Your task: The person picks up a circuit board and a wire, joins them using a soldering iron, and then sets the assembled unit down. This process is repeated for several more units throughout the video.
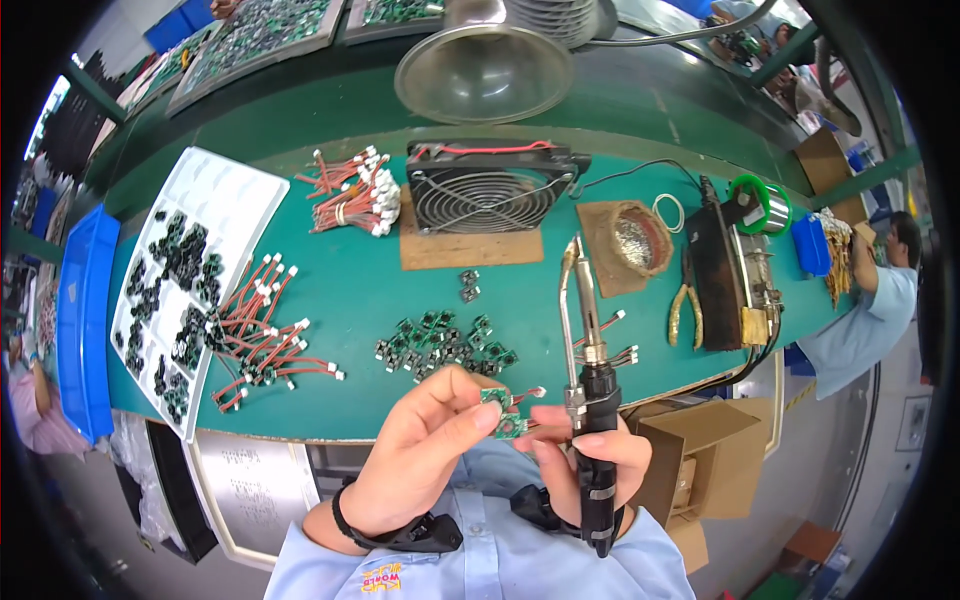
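My left hand (428,440) is closed, pinching small green circuit boards (511,428) between thumb and fingers above the table's front edge. A short wire with a white plug (532,393) sticks out beside the boards. In my right hand (622,455) is a soldering iron (598,400) with a black handle, held upright with its tip pointing away from me. A thin metal tube (566,310) runs alongside its shaft. Fingertips of the right hand reach close to the boards; whether they pinch a wire there I cannot tell. Just beyond my hands lies a pile of loose circuit boards (440,340).
A black fan (485,190) stands at the back under a metal lamp hood (484,75). On the left are a white tray (225,185) of boards and red wired pieces (265,335). A solder cup (640,245), pliers (686,310) and solder spool (765,205) lie to the right.
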A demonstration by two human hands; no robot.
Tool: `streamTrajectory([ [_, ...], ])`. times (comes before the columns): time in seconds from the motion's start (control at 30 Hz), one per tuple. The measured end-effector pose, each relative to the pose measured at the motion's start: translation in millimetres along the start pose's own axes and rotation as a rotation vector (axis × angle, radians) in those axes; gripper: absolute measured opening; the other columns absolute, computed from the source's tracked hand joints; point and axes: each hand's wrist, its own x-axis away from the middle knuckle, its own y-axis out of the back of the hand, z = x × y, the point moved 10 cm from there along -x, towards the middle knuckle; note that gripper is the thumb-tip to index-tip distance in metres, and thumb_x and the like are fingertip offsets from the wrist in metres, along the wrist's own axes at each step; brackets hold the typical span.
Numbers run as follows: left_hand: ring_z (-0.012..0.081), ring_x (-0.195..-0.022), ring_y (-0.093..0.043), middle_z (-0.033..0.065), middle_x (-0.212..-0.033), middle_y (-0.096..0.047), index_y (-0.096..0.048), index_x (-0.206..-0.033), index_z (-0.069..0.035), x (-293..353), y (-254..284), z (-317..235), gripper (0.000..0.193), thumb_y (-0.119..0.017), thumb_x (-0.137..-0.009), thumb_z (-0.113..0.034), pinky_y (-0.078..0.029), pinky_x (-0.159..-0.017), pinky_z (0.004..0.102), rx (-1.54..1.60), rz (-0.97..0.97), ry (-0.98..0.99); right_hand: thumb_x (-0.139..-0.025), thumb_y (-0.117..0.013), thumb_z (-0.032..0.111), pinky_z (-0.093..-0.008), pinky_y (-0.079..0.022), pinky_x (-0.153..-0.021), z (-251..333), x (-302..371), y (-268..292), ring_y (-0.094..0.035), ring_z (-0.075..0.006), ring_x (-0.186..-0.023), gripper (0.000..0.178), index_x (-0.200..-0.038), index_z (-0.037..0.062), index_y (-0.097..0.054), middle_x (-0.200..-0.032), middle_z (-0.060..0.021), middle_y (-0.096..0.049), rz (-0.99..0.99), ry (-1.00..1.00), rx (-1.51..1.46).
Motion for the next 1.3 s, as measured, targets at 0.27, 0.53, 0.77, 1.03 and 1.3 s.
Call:
streamTrajectory([
  [0.27,0.0162,-0.091,-0.053,0.0098,-0.099,-0.057,-0.05,-0.093,-0.003,9.6,-20.8,-27.6,0.016,-0.059,-0.081,-0.009,-0.04,-0.084,0.0305,-0.195,-0.079,-0.183,-0.075,-0.063,-0.009,-0.0358,-0.052,-0.063,20.3,-11.4,7.7,-0.064,-0.0259,-0.071,0.048,-0.109,0.0102,-0.035,-0.087,-0.0227,-0.062,0.012,0.081,0.091],
  [0.53,0.014,-0.093,-0.055,0.0072,-0.094,-0.059,-0.055,-0.1,-0.003,24.9,-29.5,-40.4,0.029,-0.068,-0.075,0.002,-0.035,-0.087,0.0305,-0.364,0.107,-0.42,-0.074,-0.062,-0.011,-0.0395,-0.052,-0.066,23.8,-5.5,12.6,-0.065,-0.0275,-0.074,0.045,-0.107,0.0101,-0.039,-0.087,-0.0234,-0.063,0.0,0.079,-0.016],
  [0.77,0.0154,-0.08,-0.06,0.0053,-0.086,-0.064,-0.057,-0.098,-0.009,40.1,-39.7,-52.7,0.039,-0.078,-0.065,-0.004,-0.022,-0.094,0.0414,-0.632,0.088,-0.635,-0.066,-0.07,-0.014,-0.0276,-0.051,-0.059,20.1,5.0,17.3,-0.063,-0.0201,-0.069,0.052,-0.11,0.0052,-0.049,-0.098,-0.0223,-0.06,-0.011,0.072,-0.222],
  [1.03,0.0167,-0.071,-0.057,0.0052,-0.075,-0.058,-0.052,-0.094,-0.01,46.0,-51.2,-56.5,0.038,-0.076,-0.064,-0.01,-0.021,-0.095,0.0423,-0.805,0.122,-0.694,-0.066,-0.068,-0.017,-0.0281,-0.051,-0.06,21.7,4.2,17.1,-0.062,-0.0197,-0.071,0.054,-0.112,0.0054,-0.05,-0.104,-0.0258,-0.058,0.009,0.057,-0.274],
  [1.3,0.0176,-0.071,-0.057,0.006,-0.075,-0.058,-0.053,-0.097,-0.01,51.7,-50.9,-58.8,0.044,-0.076,-0.06,-0.009,-0.02,-0.096,0.0412,-0.888,0.097,-0.741,-0.064,-0.068,-0.019,-0.0294,-0.052,-0.061,20.4,5.1,16.6,-0.063,-0.0222,-0.074,0.055,-0.111,0.0059,-0.051,-0.104,-0.027,-0.057,0.005,0.039,-0.308],
])
